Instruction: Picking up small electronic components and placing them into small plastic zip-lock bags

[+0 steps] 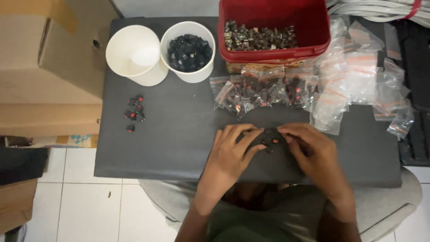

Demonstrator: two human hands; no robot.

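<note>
Both hands (pixel 273 150) pinch small blk/red plastic switch (pixel 270 140).

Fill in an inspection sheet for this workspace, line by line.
Surface: dark board across the lap.
Job's things: small black parts with red tops between both hands.
Clutter: loose parts on the left; empty white cup; white cup of black parts; red tub of metal parts; clear bags, some filled.
Grips: left hand and right hand pinch the small parts.
Cables: grey bundle at top right.
Surroundings: cardboard boxes, white tiled floor.
</note>
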